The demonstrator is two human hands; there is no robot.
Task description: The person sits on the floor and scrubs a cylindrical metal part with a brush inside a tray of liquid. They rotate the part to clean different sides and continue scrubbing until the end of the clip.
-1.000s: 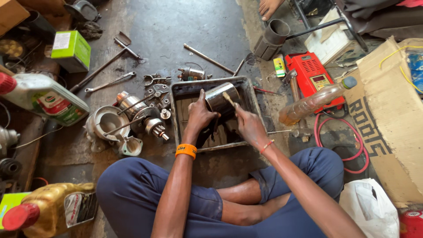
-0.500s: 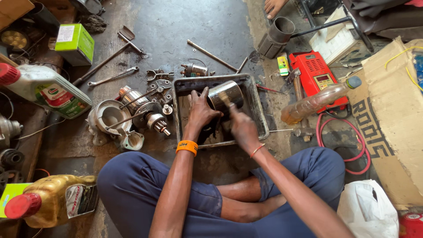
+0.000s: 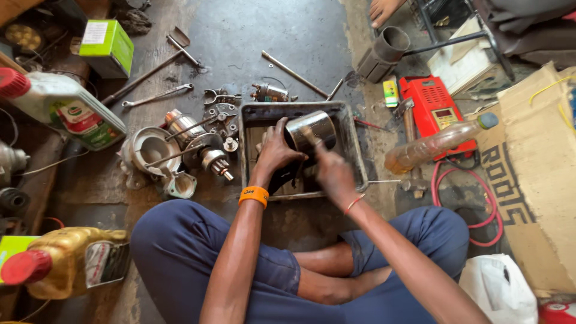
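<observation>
Cleaning a metal cylinder over a dark tray on the workshop floor.

From the head view, the left hand (image 3: 275,151) has its grip wrapped around the side of a shiny metal cylinder housing (image 3: 311,130), held tilted just above the black metal tray (image 3: 354,157). The right hand (image 3: 333,174) sits just beside it, blurred, its grip closed narrow on a thin brush-like tool (image 3: 310,137) at the cylinder's mouth; what the tool is exactly I cannot tell. The tray looks to hold dark, oily liquid and some small parts under the hands. A wet housing could slip and splash. Left of the grip lie dismantled motor parts (image 3: 180,150); to its right, a plastic bottle of amber liquid (image 3: 435,146) lies on its side.
</observation>
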